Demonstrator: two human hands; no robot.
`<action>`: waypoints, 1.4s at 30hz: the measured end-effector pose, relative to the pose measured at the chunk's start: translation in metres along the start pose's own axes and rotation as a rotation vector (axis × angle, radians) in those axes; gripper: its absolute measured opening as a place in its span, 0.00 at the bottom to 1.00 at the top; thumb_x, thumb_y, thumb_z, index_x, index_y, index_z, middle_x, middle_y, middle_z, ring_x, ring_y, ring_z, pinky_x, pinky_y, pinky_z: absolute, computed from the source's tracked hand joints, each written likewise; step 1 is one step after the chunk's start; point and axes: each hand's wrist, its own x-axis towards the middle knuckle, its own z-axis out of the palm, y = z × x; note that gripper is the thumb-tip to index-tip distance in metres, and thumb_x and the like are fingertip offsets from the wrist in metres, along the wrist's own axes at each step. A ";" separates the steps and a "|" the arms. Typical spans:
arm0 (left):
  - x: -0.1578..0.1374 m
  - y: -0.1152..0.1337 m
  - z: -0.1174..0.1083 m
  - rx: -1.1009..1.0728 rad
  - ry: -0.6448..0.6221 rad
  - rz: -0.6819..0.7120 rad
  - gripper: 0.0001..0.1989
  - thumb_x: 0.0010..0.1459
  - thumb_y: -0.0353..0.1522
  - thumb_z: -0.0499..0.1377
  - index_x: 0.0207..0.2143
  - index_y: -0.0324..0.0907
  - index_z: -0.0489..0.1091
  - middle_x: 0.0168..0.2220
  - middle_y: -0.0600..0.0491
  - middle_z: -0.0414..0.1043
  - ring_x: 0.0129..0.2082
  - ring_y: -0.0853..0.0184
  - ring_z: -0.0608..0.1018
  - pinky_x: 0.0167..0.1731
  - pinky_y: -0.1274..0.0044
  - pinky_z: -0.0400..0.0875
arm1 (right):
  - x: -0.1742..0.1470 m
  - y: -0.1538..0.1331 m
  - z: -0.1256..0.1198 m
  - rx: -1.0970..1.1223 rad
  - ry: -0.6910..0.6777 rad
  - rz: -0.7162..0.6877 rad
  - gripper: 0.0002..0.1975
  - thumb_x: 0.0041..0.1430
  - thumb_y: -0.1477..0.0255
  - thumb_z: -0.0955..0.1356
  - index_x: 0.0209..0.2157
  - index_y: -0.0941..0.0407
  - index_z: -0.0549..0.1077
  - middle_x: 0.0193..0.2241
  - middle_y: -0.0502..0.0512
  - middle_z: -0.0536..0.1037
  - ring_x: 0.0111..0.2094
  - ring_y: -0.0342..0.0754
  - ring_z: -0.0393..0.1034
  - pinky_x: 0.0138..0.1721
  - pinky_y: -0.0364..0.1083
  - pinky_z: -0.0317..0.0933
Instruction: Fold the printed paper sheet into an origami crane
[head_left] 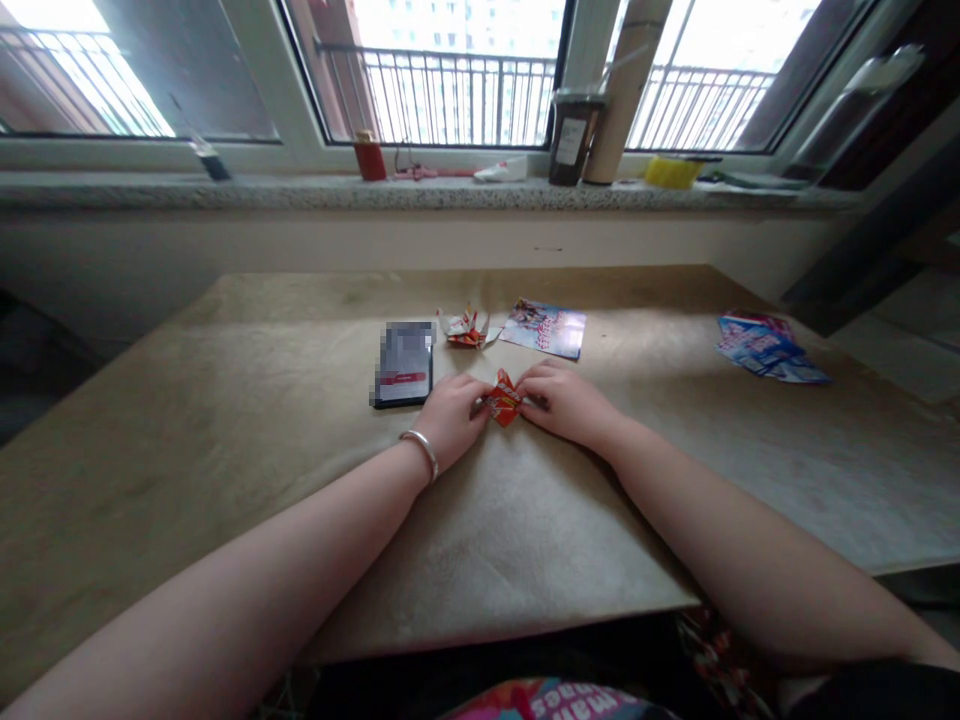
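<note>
Between my two hands is a small piece of folded red-orange printed paper (505, 399), shaped like a diamond. My left hand (451, 415), with a bracelet at its wrist, pinches the paper's left corner. On the opposite corner the fingers of my right hand (566, 400) are closed. Just beyond them lies a folded paper crane (470, 328) in red and white. Beside the crane, to its right, is a flat printed sheet (545, 329) in blue and pink. A phone (405, 365), its screen partly blurred, lies left of my left hand.
Several blue and red printed packets (772, 348) are fanned out on the table (225, 430) at the right. Along the windowsill (300, 195) stand a red container (369, 156), a dark cup with a straw (574, 138), a cardboard tube (621, 95) and a yellow item (673, 172).
</note>
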 end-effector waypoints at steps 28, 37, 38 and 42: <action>-0.013 0.010 -0.028 0.273 -0.198 0.302 0.17 0.58 0.26 0.52 0.49 0.41 0.69 0.44 0.48 0.73 0.42 0.62 0.72 0.44 0.70 0.70 | -0.001 -0.021 -0.012 -0.287 -0.143 -0.043 0.13 0.62 0.72 0.62 0.42 0.48 0.76 0.37 0.52 0.78 0.37 0.47 0.69 0.33 0.44 0.57; -0.016 0.015 -0.025 0.343 -0.216 0.289 0.17 0.61 0.26 0.49 0.51 0.40 0.68 0.45 0.46 0.70 0.44 0.60 0.72 0.46 0.68 0.70 | -0.001 -0.025 -0.015 -0.343 -0.189 -0.099 0.13 0.61 0.73 0.62 0.42 0.51 0.77 0.37 0.55 0.77 0.36 0.47 0.68 0.33 0.44 0.57; -0.016 0.015 -0.026 0.352 -0.220 0.287 0.17 0.61 0.27 0.49 0.50 0.40 0.68 0.44 0.46 0.71 0.43 0.61 0.72 0.45 0.68 0.70 | -0.001 -0.025 -0.017 -0.342 -0.193 -0.107 0.13 0.60 0.73 0.63 0.41 0.51 0.77 0.36 0.55 0.77 0.36 0.47 0.68 0.33 0.44 0.56; -0.016 0.019 -0.028 0.365 -0.232 0.264 0.16 0.61 0.27 0.49 0.48 0.40 0.70 0.41 0.46 0.71 0.40 0.61 0.73 0.42 0.68 0.70 | -0.002 -0.022 -0.020 -0.351 -0.197 -0.079 0.11 0.60 0.73 0.63 0.35 0.52 0.78 0.33 0.53 0.78 0.37 0.48 0.67 0.32 0.44 0.56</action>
